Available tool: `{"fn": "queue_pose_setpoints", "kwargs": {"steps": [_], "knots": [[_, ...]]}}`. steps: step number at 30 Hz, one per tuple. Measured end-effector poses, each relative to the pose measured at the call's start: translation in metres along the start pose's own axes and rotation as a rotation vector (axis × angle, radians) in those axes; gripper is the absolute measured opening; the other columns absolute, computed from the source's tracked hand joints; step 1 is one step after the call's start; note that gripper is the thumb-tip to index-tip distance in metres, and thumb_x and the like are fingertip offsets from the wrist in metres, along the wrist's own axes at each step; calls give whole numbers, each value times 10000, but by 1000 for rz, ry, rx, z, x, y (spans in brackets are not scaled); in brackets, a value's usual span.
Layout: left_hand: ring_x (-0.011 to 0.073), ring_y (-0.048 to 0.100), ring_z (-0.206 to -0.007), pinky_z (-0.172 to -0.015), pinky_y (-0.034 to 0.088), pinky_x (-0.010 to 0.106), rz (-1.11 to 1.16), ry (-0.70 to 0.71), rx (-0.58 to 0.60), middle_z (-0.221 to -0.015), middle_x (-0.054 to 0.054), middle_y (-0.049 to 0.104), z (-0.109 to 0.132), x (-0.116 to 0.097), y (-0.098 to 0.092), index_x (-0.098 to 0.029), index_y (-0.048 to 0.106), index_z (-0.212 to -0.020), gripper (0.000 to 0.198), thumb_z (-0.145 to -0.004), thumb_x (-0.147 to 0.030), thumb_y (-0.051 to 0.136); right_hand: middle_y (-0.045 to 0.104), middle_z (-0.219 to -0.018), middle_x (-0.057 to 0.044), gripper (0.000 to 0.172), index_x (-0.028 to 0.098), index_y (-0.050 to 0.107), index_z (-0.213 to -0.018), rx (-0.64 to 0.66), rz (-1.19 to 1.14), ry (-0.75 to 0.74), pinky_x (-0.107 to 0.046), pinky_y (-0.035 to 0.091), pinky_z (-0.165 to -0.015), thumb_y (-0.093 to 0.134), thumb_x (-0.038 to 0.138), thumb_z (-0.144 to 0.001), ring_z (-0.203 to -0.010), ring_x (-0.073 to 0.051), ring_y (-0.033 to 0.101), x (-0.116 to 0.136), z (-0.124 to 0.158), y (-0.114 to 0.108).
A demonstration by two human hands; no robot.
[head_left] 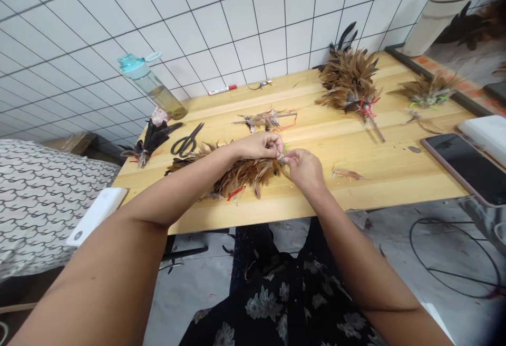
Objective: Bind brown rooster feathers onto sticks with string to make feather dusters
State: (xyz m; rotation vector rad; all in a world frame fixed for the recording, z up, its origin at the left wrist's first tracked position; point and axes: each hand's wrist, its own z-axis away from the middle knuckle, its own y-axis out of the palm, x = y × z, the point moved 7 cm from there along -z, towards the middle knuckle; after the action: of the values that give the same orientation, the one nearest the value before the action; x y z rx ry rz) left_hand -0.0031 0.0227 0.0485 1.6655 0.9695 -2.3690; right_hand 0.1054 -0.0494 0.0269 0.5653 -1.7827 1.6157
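Note:
A brown feather bundle (237, 174) lies on the wooden table (395, 172) in front of me. My left hand (259, 145) is closed, pinching the bundle's right end from above. My right hand (304, 169) is closed too, fingers pressed against the same end where both hands meet. What sits between the fingertips is too small to make out; red thread (236, 193) shows under the bundle.
Black scissors (186, 141), dark feathers (152, 137) and a teal-capped bottle (152, 85) sit left. A small tied bundle (264, 119) lies behind my hands. Large feather bundles (350, 82) lie far right. A phone (466, 166) rests at the right edge, a white box (97, 214) at the left corner.

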Motion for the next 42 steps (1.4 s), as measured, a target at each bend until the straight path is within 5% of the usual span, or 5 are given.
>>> {"fn": "queue_pose_setpoints", "kwargs": {"steps": [7, 12, 20, 34, 42], "knots": [[77, 604, -626, -587, 438, 171, -46, 22, -7, -718, 4, 671, -1, -3, 0, -123, 585, -868, 204, -726, -189, 714, 714, -999, -92, 213, 195, 713, -946, -36, 61, -41, -306, 451, -794, 508, 202, -889, -928, -225, 634, 7, 0, -1], [91, 641, -714, -691, 479, 196, -57, 32, 20, -793, 26, 713, -1, -3, 0, -113, 645, -912, 175, -754, -186, 659, 699, -1018, -112, 208, 176, 690, -981, -36, 47, -108, -307, 448, -797, 507, 195, -884, -927, -230, 626, 14, 3, -3], [94, 648, -734, -729, 493, 204, -23, 47, 29, -795, 40, 725, -1, -1, -4, -105, 694, -835, 127, -731, -176, 676, 732, -844, -35, 132, 187, 687, -866, 9, -273, 64, -275, 470, -758, 560, 220, -854, -780, -164, 657, -21, -8, 12], [168, 705, -865, -823, 533, 271, 27, -47, 124, -963, 124, 760, 2, 7, -4, -101, 738, -934, 313, -718, -324, 779, 736, -836, -58, 177, 186, 743, -954, 63, -149, 95, -280, 454, -710, 622, 246, -839, -757, -179, 647, -14, -7, 14], [117, 661, -768, -723, 496, 214, -197, 37, 33, -869, 63, 744, 2, -4, -3, -100, 691, -914, 202, -763, -235, 690, 743, -842, -42, 144, 176, 728, -894, 29, -346, 82, -259, 471, -721, 626, 234, -811, -769, -162, 665, -24, -12, 21]]}}
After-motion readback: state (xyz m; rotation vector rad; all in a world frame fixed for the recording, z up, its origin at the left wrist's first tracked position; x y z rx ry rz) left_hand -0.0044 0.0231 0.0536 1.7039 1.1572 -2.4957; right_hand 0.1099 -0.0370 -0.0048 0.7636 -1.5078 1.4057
